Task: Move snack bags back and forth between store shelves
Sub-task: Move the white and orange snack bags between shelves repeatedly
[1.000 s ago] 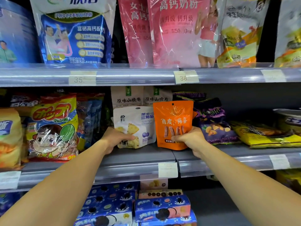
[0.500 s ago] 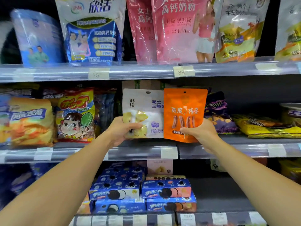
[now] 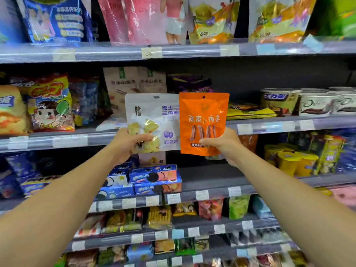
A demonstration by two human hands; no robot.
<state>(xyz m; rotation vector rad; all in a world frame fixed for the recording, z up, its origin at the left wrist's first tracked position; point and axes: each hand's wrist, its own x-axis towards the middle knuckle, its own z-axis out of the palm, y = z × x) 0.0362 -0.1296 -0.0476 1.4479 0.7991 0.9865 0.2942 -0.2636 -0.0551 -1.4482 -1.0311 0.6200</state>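
My left hand [image 3: 128, 143] grips the lower left corner of a white snack bag [image 3: 154, 114] printed with yellow cracker pieces. My right hand [image 3: 223, 144] grips the bottom of an orange snack bag [image 3: 203, 114] with white characters. Both bags are upright, side by side and touching, held in the air in front of the middle shelf [image 3: 269, 125], clear of its front edge. My forearms reach in from the lower corners.
The middle shelf holds a cartoon candy bag [image 3: 49, 105], beige pouches [image 3: 133, 81], yellow packs [image 3: 250, 111] and chocolate tubs [image 3: 317, 103]. Blue cookie boxes [image 3: 154, 178] stand on the shelf below, with bare shelf [image 3: 212, 176] to their right. Large pouches fill the top shelf [image 3: 115, 53].
Both hands lifted the two bags off the middle shelf and drew them back toward me. The view has tilted down, showing more lower shelves.
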